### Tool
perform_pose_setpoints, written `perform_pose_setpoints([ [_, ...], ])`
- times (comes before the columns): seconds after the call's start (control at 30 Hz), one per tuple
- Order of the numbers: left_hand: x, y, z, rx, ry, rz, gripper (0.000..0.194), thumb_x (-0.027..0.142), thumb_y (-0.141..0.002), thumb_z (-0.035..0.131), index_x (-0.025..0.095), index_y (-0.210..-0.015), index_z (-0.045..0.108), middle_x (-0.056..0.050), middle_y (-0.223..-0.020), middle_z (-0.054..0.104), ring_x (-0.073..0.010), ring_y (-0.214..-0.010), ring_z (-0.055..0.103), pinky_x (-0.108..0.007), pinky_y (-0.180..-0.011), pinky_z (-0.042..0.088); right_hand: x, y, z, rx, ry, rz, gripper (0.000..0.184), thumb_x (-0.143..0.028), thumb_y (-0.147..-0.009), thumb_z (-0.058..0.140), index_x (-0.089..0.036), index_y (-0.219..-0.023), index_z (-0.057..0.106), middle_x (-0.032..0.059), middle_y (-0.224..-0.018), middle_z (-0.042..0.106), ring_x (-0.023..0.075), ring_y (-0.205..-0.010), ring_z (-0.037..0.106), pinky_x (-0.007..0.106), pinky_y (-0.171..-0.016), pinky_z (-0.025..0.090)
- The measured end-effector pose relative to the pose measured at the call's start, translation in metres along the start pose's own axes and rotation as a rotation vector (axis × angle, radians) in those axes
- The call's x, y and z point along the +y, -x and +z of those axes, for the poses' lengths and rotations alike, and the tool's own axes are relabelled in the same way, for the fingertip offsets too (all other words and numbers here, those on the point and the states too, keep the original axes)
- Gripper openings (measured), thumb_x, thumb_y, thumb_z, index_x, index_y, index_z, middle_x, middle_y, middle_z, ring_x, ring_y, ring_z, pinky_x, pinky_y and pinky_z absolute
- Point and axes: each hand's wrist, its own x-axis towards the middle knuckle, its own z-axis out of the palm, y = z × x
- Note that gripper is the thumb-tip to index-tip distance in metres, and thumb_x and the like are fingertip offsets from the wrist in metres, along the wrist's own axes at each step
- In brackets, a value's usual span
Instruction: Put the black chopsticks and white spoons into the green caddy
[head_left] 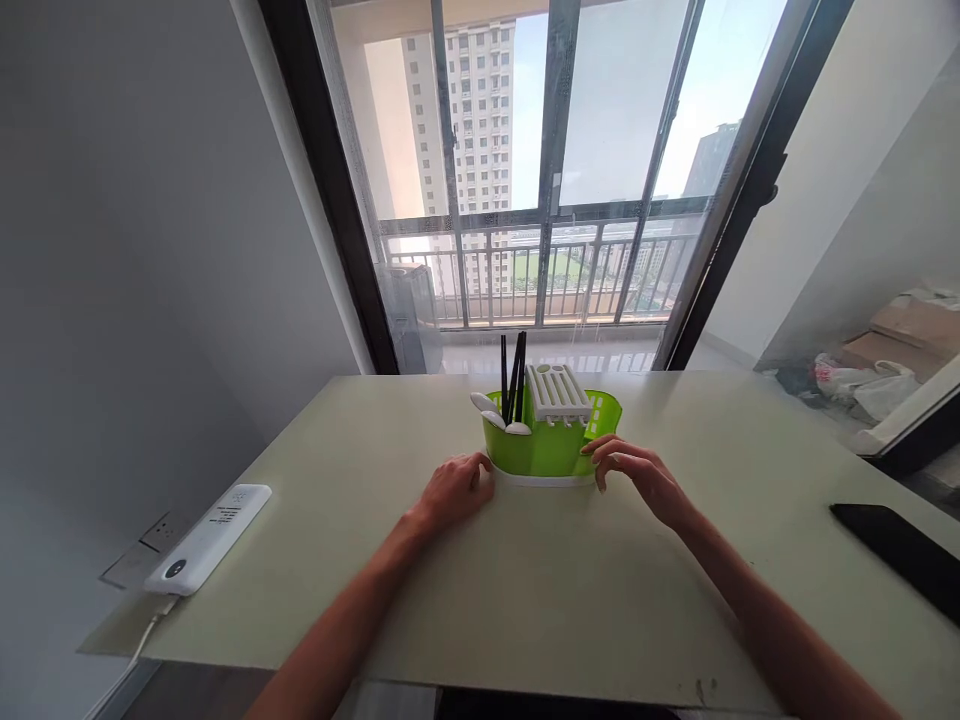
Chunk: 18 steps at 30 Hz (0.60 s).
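A bright green utensil holder (555, 448) with a white base stands upright near the middle of the table. Black chopsticks (514, 385) and white spoons (491, 415) sit in its left part. A white slotted rack (559, 392) with small hooks tops the middle, and an open-sided green compartment is at the right. Its lower left end is gripped by my left hand (457, 488), fingers curled in. At the right end, the bent fingers of my right hand (634, 470) rest on the green wall. Some fingertips on both hands are hidden.
On the pale table (570, 590), a white power strip (210, 538) with a cable lies at the left, by a wall socket (154, 540). A black flat object (896, 550) is near the right edge. Glass sliding doors (555, 180) stand behind; boxes and bags (889, 365) are beyond, right.
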Motion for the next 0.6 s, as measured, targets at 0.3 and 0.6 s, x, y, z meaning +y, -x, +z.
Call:
perform_pose_setpoints([
  [0.3,0.0,-0.001,0.002,0.009,-0.005,-0.005,0.015,0.037,-0.093,0.056,0.024,-0.096,0.064,0.002,-0.067,0.057,-0.0177,-0.067,0.056,-0.03,-0.07,0.043,-0.006,-0.001,-0.003,-0.005,-0.321,0.104,0.034,-0.045,-0.095,0.049,-0.021,-0.096,0.072,0.0094,-0.105,0.072,0.0221,-0.065,0.066,0.044,-0.074,0.052],
  [0.6,0.0,-0.002,-0.001,0.007,0.039,-0.006,0.011,0.028,-0.092,0.055,0.024,-0.094,0.065,0.001,-0.068,0.06,-0.0172,-0.067,0.057,-0.03,-0.073,0.046,0.006,0.002,0.018,-0.266,-0.402,0.331,0.036,-0.05,-0.093,0.058,-0.02,-0.073,0.058,-0.0016,-0.051,0.057,0.014,-0.041,0.05,0.03,-0.048,0.039],
])
